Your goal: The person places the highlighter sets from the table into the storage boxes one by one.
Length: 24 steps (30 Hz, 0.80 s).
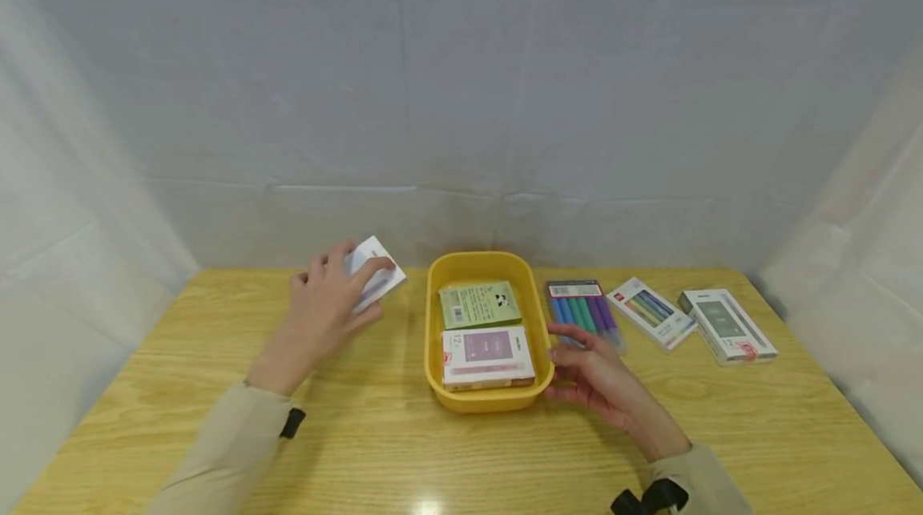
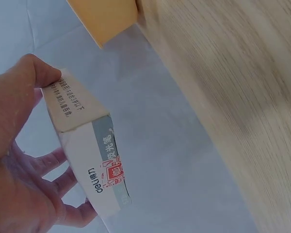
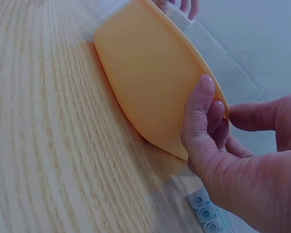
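Observation:
My left hand [image 1: 324, 299] grips a white box of highlighters [image 1: 376, 275] above the table, left of the yellow bin. In the left wrist view the highlighter box [image 2: 89, 160] has a grey-green stripe and a red seal, the thumb on one end and fingers behind. My right hand [image 1: 594, 375] holds the right side of the yellow bin [image 1: 489, 401]. In the right wrist view its fingers [image 3: 199, 111] lie curled against the outer wall, one digit at the rim. Inside the bin lie a green packet [image 1: 479, 305] with a panda picture and a white-and-purple box [image 1: 486, 356].
Right of the bin on the wooden table [image 1: 360, 451] lie a clear pack of blue, green and purple markers [image 1: 584, 311], a white box with coloured pens [image 1: 652, 313] and a white-and-grey box [image 1: 728, 325]. Behind the table hangs a pale sheet [image 1: 461, 98].

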### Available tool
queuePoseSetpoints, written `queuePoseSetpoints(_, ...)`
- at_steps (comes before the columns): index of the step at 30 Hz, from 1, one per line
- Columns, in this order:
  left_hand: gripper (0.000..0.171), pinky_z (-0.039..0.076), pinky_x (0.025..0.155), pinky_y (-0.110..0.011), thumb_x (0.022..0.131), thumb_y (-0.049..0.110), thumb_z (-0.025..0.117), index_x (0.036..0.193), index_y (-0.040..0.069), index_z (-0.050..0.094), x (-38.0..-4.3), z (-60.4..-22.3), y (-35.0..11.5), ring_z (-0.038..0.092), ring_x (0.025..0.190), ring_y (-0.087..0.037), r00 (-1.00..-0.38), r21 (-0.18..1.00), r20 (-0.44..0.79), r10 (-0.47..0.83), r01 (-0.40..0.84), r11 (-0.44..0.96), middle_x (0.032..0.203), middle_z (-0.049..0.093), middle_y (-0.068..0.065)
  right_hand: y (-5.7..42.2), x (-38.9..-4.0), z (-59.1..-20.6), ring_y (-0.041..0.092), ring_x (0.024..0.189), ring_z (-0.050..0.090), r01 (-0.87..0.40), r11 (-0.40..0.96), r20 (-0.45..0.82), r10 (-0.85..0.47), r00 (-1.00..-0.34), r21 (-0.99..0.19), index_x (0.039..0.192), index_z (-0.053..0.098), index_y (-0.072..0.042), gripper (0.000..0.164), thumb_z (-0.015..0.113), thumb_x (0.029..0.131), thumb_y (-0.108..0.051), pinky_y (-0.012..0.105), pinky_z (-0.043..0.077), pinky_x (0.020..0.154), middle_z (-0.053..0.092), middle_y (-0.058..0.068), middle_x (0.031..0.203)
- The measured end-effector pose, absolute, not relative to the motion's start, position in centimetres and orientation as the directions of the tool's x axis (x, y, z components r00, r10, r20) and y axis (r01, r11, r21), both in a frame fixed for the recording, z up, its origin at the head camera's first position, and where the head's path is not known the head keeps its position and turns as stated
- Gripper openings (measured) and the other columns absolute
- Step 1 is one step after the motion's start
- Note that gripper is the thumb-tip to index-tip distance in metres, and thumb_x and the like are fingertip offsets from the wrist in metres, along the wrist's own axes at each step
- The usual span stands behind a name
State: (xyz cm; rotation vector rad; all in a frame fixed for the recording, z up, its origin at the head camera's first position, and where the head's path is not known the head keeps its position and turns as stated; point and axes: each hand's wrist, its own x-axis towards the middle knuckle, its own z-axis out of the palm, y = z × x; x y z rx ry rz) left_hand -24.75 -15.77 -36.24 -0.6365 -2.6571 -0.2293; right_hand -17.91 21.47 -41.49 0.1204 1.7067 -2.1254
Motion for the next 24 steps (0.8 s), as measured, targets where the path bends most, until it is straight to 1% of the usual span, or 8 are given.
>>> queuePoseSetpoints(10, 0.045, 0.047, 0.080, -0.066, 0.091, 0.033, 0.073, 0.133, 0.032, 0.054, -24.4, -36.1, -14.2, 0.052, 0.117, -0.055, -0.798, 0.066, 0.422, 0.429, 0.499, 0.864, 0.146, 0.045, -0.029, 21.5, -17.9, -41.6, 0.017, 0.088, 0.070, 0.364, -0.172, -0.313, -0.265, -0.912, -0.916, 0.154, 0.027, -0.003, 0.062, 0.056, 0.100, -0.008, 0.031, 0.062, 0.077, 0.068, 0.004, 0.104)
queuePoseSetpoints(16, 0.045, 0.049, 0.078, -0.065, 0.091, 0.035, 0.074, 0.132, 0.032, 0.056, -24.0, -36.1, -13.5, 0.054, 0.115, -0.052, -0.765, 0.016, 0.441, 0.470, 0.530, 0.848, 0.145, 0.046, -0.027, 21.4, -17.9, -41.6, 0.016, 0.087, 0.070, 0.364, -0.166, -0.313, -0.269, -0.911, -0.917, 0.155, 0.026, -0.002, 0.063, 0.056, 0.100, -0.008, 0.031, 0.062, 0.077, 0.069, 0.003, 0.103)
queuePoseSetpoints(24, 0.047, 0.050, 0.079, -0.064, 0.091, 0.036, 0.076, 0.134, 0.033, 0.055, -23.6, -35.9, -12.6, 0.054, 0.117, -0.050, -0.751, -0.003, 0.439, 0.493, 0.547, 0.837, 0.146, 0.046, -0.026, 21.5, -17.9, -41.4, 0.016, 0.088, 0.069, 0.366, -0.154, -0.319, -0.265, -0.910, -0.918, 0.155, 0.026, -0.003, 0.063, 0.056, 0.100, -0.009, 0.031, 0.062, 0.078, 0.068, 0.003, 0.104)
